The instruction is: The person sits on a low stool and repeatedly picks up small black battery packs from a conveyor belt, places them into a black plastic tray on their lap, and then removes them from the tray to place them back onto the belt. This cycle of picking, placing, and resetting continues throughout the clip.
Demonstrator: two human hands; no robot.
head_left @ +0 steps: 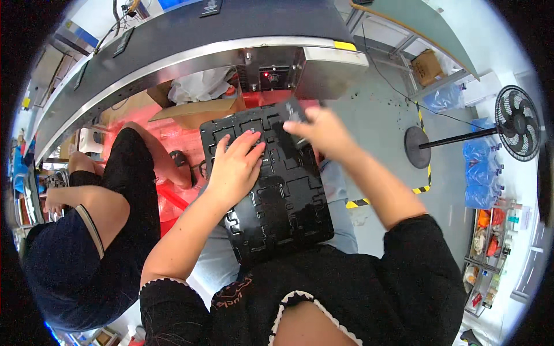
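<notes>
A black moulded plastic tray (291, 199) with shaped recesses rests on my lap, its far end near the conveyor. My left hand (235, 170) lies on the tray's left half, fingers spread and fingertips touching its surface; I see nothing gripped in it. At the tray's far right corner, my right hand (324, 134) grips a flat dark rectangular piece (295, 114), thumb across its near side. The piece is tilted over the tray's edge, and the fingers behind it are partly hidden. I cannot tell what kind of part it is.
A conveyor with a dark belt (271, 26) runs across the front, carrying several flat black pieces such as one (124, 41) at left. Beneath it stands an open cardboard box (199, 112). A co-worker (75, 230) sits close on my left. A fan (516, 124) stands at right.
</notes>
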